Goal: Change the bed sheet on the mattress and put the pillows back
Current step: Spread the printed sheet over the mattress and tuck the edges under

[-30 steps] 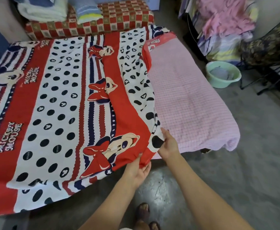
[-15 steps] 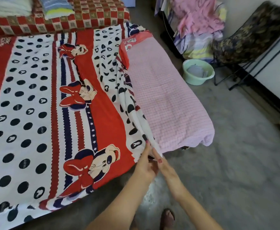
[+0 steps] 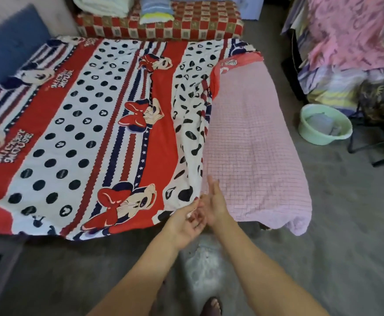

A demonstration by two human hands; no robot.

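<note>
Two hands: left hand [image 3: 185, 221] and right hand [image 3: 216, 205] meet at the near edge of the bed, touching each other.
Left hand fingers: loosely curled, palm up, at the hem of the cartoon-print sheet [image 3: 99, 133]; whether they pinch the cloth I cannot tell, the spot is blurred.
Right hand fingers: straight and together, pointing away over the seam between the two cloths, holding nothing that shows.
Sheet: spread flat to the left of the fingers, its bunched right edge running away from the fingertips.
Pink checked cover [image 3: 252, 142]: bare mattress strip just right of the fingers, its near corner drooping to the floor.
Pillows [image 3: 156, 9]: stacked far beyond the fingertips on a red checked mattress [image 3: 195, 25].
Green basin [image 3: 324, 124]: on the floor, well right of the hands.
</note>
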